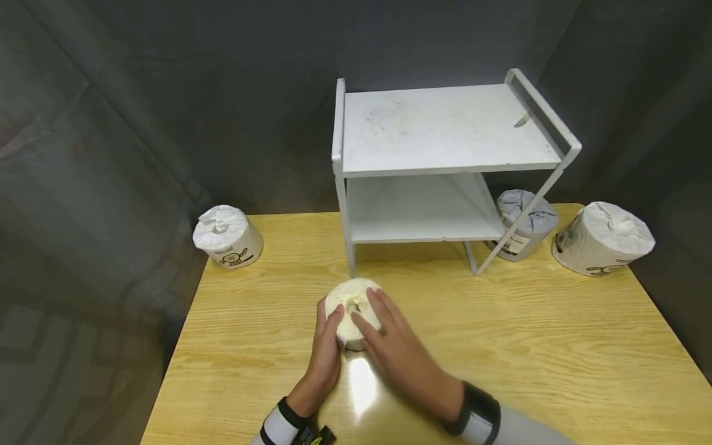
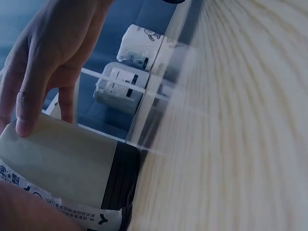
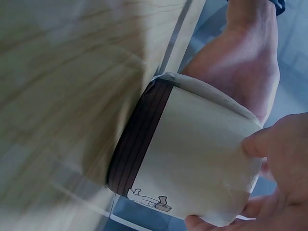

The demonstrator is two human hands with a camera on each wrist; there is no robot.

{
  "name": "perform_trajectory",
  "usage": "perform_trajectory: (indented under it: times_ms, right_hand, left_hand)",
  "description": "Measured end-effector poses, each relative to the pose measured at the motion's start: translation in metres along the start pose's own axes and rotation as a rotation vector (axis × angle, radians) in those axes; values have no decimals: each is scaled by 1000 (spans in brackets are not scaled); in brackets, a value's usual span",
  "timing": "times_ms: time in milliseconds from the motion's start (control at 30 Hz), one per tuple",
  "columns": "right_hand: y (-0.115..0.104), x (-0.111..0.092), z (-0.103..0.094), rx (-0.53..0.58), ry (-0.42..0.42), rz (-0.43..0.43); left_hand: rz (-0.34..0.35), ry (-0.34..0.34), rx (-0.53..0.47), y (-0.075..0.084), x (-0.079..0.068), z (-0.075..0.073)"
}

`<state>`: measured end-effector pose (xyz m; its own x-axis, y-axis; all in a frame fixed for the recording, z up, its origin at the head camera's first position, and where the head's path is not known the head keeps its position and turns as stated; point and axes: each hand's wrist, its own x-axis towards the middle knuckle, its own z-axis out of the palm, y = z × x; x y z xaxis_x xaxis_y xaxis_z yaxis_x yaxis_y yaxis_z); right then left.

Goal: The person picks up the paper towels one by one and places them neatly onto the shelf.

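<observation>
A cream, paper-wrapped toilet paper roll (image 1: 351, 290) stands upright on the table in front of the shelf. Its wrapper shows a dark striped band at the base and a small drawn figure in the right wrist view, and printed lettering in the left wrist view. My left hand (image 1: 324, 353) grips the roll's left side, thumb up at the top rim. From the right, my right hand (image 1: 402, 352) holds the upper edge, its thumb near the centre hole and its fingers over the far rim. Part of the roll's near side is hidden by the hands.
Behind the roll stands a white two-tier shelf (image 1: 450, 130). One wrapped roll (image 1: 230, 238) is at the table's back left. At the back right are a grey-looking wrapped roll (image 1: 528, 219), partly behind the shelf leg, and a white wrapped roll (image 1: 603, 241). Dark cloth (image 1: 250, 111) surrounds the table.
</observation>
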<state>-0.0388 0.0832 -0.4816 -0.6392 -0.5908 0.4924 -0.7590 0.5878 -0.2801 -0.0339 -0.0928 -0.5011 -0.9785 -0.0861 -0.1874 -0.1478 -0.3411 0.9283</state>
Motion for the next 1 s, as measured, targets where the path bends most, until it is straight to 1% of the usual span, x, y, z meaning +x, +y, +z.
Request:
perform_trajectory:
  times_ms: [267, 500, 700, 1000]
  right_hand:
    - [5, -12, -7, 6, -3, 23]
    - [8, -21, -12, 1, 1, 30]
    - [8, -24, -14, 10, 1, 33]
    - [7, -25, -18, 19, -21, 48]
  left_hand:
    - [-11, 5, -14, -5, -4, 13]
    - [-38, -24, -17, -8, -8, 22]
    - [-48, -23, -21, -8, -9, 23]
    - [-47, -26, -1, -9, -9, 24]
